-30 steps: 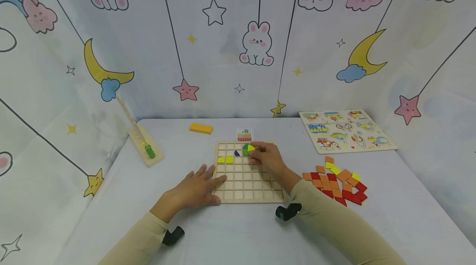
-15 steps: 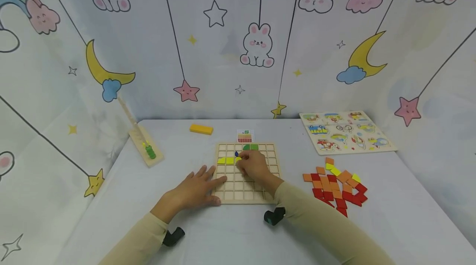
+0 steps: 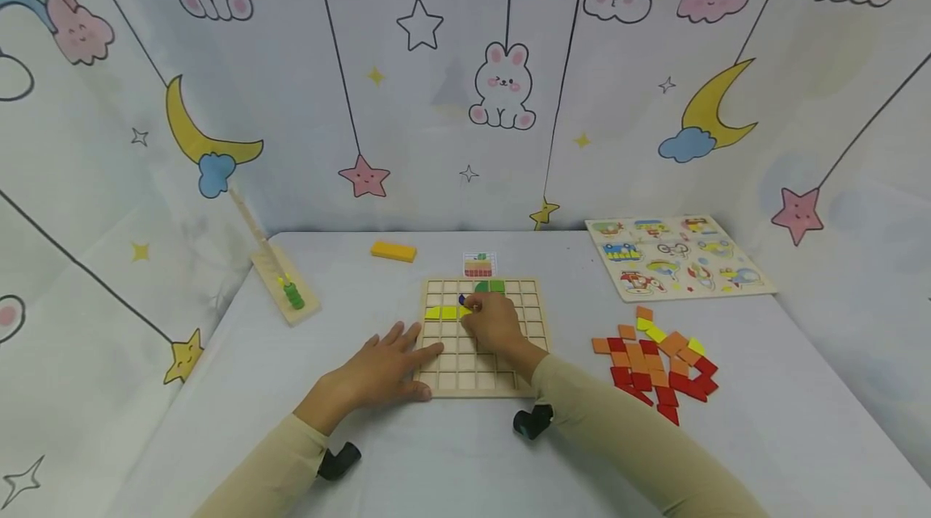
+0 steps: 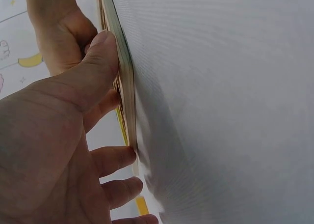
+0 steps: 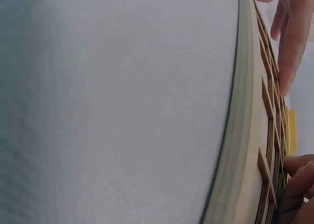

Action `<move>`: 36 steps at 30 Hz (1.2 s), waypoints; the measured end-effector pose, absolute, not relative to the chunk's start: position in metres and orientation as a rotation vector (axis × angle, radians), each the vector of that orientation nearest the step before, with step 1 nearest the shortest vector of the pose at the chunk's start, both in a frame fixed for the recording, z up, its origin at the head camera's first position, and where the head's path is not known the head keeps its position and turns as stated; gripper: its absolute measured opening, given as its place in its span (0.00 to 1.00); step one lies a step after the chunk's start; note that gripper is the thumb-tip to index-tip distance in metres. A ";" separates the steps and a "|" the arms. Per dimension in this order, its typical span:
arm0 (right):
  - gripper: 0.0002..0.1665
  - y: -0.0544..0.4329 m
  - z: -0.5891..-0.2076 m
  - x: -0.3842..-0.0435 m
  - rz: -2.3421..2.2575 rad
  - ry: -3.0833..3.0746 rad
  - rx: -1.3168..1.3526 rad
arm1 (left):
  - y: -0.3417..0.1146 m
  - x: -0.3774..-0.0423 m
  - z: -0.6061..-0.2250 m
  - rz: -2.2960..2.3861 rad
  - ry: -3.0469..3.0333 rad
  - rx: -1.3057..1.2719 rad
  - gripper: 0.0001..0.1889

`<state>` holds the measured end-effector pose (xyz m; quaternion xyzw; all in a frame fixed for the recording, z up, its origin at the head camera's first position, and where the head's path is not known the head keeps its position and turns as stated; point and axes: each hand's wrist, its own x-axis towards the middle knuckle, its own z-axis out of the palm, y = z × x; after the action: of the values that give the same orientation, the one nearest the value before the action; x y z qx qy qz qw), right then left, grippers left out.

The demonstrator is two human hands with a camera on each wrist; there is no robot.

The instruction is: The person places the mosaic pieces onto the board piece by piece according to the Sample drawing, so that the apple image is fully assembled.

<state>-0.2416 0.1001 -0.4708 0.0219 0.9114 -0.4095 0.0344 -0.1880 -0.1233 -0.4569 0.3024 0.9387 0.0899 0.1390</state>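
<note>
In the head view, a wooden grid board [image 3: 465, 381] lies on the white table. My right hand [image 3: 500, 327] reaches over it, with thumb and fingertips pinching a small yellow tile [image 3: 464, 311], partly hidden, at the second row of cells. Two yellow tiles [image 3: 440, 313] sit just left of it in that row. Above are a small dark blue piece [image 3: 461, 299], near my fingertips, and two green tiles [image 3: 490, 286]. My left hand [image 3: 378, 371] rests with spread fingers on the board's left edge; its thumb [image 4: 104, 54] touches the rim in the left wrist view.
Loose orange, red and yellow tiles [image 3: 640, 360] lie right of the board. A small picture card [image 3: 479, 265] is behind it, and a yellow block [image 3: 393, 251] farther left. A picture puzzle board [image 3: 680, 259] stands back right; a wooden piece with a green figure [image 3: 293, 296] is left.
My right hand has moved left and nearer with the yellow tile, from beside the green tiles to the yellow row, uncovering the right green tile. The left hand stays still.
</note>
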 end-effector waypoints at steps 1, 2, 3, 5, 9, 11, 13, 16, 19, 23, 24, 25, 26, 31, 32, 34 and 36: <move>0.16 0.100 -0.471 -0.242 -1.255 2.807 0.062 | -0.123 -0.188 -0.457 0.259 2.714 0.872 0.38; 0.16 0.100 -0.471 -0.242 -1.251 2.811 0.057 | -0.123 -0.188 -0.457 0.256 2.713 0.872 0.38; 0.15 0.100 -0.471 -0.242 -1.248 2.816 0.055 | -0.123 -0.188 -0.458 0.252 2.715 0.872 0.38; 0.14 0.100 -0.472 -0.243 -1.241 2.827 0.047 | -0.123 -0.189 -0.458 0.247 2.717 0.873 0.39; 0.11 0.100 -0.472 -0.245 -1.240 2.839 0.030 | -0.123 -0.188 -0.458 0.244 2.720 0.873 0.38; 0.11 0.100 -0.471 -0.244 -1.259 2.833 0.019 | -0.123 -0.188 -0.457 0.251 2.718 0.879 0.38; 0.12 0.100 -0.469 -0.244 -1.276 2.823 0.001 | -0.123 -0.188 -0.457 0.261 2.714 0.885 0.38; 0.13 0.100 -0.468 -0.243 -1.301 2.803 0.007 | -0.122 -0.188 -0.456 0.265 2.706 0.888 0.38; 0.14 0.101 -0.468 -0.242 -1.312 2.795 0.021 | -0.122 -0.188 -0.455 0.259 2.704 0.880 0.38; 0.16 0.102 -0.468 -0.241 -1.331 2.784 0.020 | -0.123 -0.188 -0.454 0.256 2.707 0.869 0.38; 0.16 0.102 -0.468 -0.241 -1.332 2.780 0.017 | -0.123 -0.188 -0.455 0.257 2.707 0.868 0.38; 0.16 0.102 -0.467 -0.241 -1.329 2.779 0.006 | -0.123 -0.189 -0.455 0.260 2.705 0.868 0.38; 0.17 0.102 -0.467 -0.241 -1.331 2.775 0.007 | -0.123 -0.189 -0.455 0.263 2.704 0.868 0.38; 0.18 0.118 -0.458 -0.238 -1.462 2.689 -0.007 | -0.123 -0.189 -0.455 0.265 2.704 0.863 0.39; 0.19 0.126 -0.454 -0.237 -1.527 2.651 -0.003 | -0.123 -0.189 -0.455 0.264 2.705 0.861 0.39; 0.19 0.151 -0.444 -0.237 -1.672 2.547 0.014 | -0.123 -0.189 -0.456 0.262 2.705 0.860 0.39; 0.20 0.185 -0.432 -0.237 -1.792 2.458 0.038 | -0.123 -0.189 -0.455 0.259 2.704 0.857 0.39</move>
<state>-0.2371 0.1849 -0.4319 0.0125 0.8071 -0.5882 0.0498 -0.1885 -0.1231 -0.4552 0.2976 0.9392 0.0899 0.1461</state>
